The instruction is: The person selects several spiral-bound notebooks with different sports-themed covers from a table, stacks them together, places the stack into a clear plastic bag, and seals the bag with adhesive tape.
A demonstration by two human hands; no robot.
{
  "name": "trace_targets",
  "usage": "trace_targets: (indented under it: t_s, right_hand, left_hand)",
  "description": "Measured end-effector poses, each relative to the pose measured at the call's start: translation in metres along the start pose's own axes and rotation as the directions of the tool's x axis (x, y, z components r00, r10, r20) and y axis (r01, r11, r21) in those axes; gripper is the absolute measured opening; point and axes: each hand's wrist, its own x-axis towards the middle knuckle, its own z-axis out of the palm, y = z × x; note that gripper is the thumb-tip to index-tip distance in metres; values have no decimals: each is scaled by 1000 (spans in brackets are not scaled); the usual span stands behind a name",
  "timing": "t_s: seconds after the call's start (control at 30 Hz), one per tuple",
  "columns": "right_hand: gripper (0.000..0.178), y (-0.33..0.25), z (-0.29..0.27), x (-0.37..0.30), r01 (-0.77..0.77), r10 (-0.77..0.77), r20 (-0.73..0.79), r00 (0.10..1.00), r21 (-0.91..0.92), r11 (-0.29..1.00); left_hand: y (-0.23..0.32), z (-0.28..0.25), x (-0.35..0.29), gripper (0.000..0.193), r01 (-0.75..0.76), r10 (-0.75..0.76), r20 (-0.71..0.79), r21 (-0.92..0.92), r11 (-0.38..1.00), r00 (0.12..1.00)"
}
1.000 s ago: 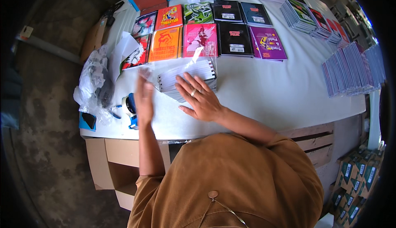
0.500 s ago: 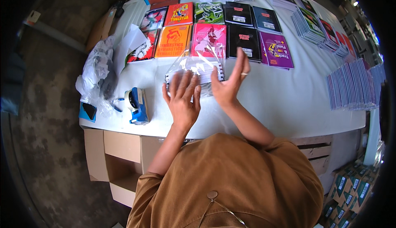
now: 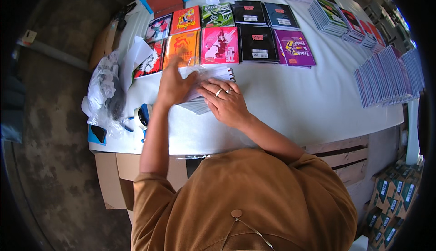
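While I look down past the brown shirt, I see my right hand point(image 3: 228, 103) lying flat, fingers spread, on one spiral-bound stack of booklets point(image 3: 206, 87) near the front of the white worktop point(image 3: 290, 110). My left hand point(image 3: 175, 84) stands on its edge at the stack's left side, fingers straight and open, touching a clear plastic wrap point(image 3: 200, 67) over the stack. Just left sits one blue tape dispenser point(image 3: 143, 115), then one crumpled clear bag point(image 3: 105, 92). Beyond the stack lie ten colourful booklets point(image 3: 220, 44) in two rows of five. Farther right, fanned booklet stacks point(image 3: 386, 76) run along the edge; I cannot count them.
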Motion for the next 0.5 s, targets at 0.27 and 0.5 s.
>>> trace_targets:
  t_s: [0.27,0.5]
  right_hand:
    - [32,4,-1,-4,-27,27,31,999,-10,1000]
    - [33,13,13,-7,6,-1,62,998,-80,997]
  left_hand:
    - [-11,-38,32,23,92,-122,-16,-560,823,992]
    - [31,30,-30,14,-134,110,-179,-128,983,978]
